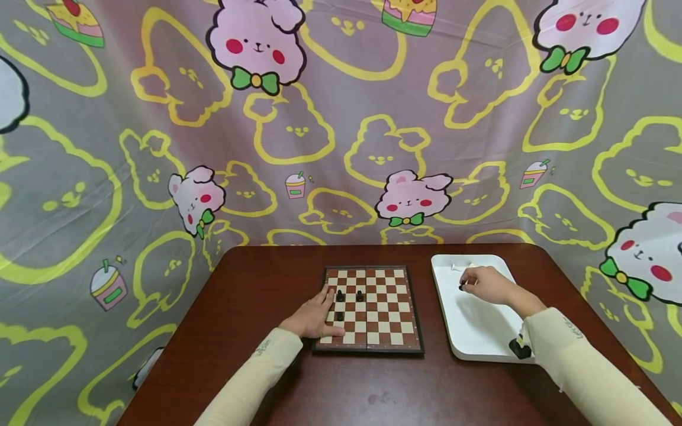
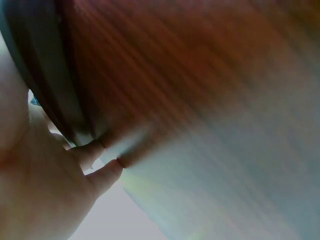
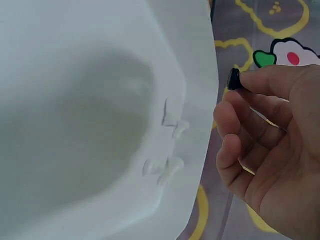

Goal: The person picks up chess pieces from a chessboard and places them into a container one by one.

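Note:
A chessboard [image 1: 391, 309] with red-brown and cream squares lies on the table. Three black chess pieces stand on its left half, among them one black piece [image 1: 359, 296] nearer the board's middle. My left hand [image 1: 309, 318] rests at the board's left edge, fingers extended and thumb over the lower left squares. In the left wrist view, fingers touch the table beside the dark board edge [image 2: 60, 85]. Over the white tray [image 1: 479, 337], my right hand [image 1: 490, 286] pinches a small black chess piece [image 3: 233, 80] between thumb and fingers. Its exact kind is unclear.
Several small white pieces [image 3: 171, 170] lie at the tray's far end. The tray stands right of the board on the dark wooden table [image 1: 256, 284]. A patterned curtain [image 1: 341, 177] closes off the back and sides. A black device [image 1: 520, 348] sits at the right wrist.

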The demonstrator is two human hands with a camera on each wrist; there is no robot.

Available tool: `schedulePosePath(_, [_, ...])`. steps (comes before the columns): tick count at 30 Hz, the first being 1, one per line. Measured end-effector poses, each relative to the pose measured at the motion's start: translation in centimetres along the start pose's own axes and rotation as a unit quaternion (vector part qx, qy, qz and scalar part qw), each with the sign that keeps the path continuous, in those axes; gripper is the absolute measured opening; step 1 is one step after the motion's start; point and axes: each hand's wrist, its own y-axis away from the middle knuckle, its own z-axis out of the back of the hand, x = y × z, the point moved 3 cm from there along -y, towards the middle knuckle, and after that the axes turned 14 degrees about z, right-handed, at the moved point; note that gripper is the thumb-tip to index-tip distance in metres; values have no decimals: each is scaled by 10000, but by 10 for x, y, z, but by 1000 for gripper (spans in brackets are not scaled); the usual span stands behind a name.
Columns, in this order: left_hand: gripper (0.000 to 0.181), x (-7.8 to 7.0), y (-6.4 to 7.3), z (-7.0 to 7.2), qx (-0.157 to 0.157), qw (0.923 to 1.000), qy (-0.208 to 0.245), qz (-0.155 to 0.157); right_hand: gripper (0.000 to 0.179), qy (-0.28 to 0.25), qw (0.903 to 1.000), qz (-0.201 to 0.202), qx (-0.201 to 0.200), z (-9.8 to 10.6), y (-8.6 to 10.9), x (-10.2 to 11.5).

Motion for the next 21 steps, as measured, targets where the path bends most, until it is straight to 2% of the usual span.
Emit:
schedulePosePath(9, [111,1,-1,1,-6,10000,-50,-20,5,103,9999,-41,-62,2,12,-10])
schedulePosePath(16, [112,1,-2,0,7,10000,-45,26,9,-25,9993,-357,77,5,17,-16])
schedulePosePath(21, [112,1,-2,-1,-20,10000,-34,1,10,-23,9994,-342,76,6,18,-15])
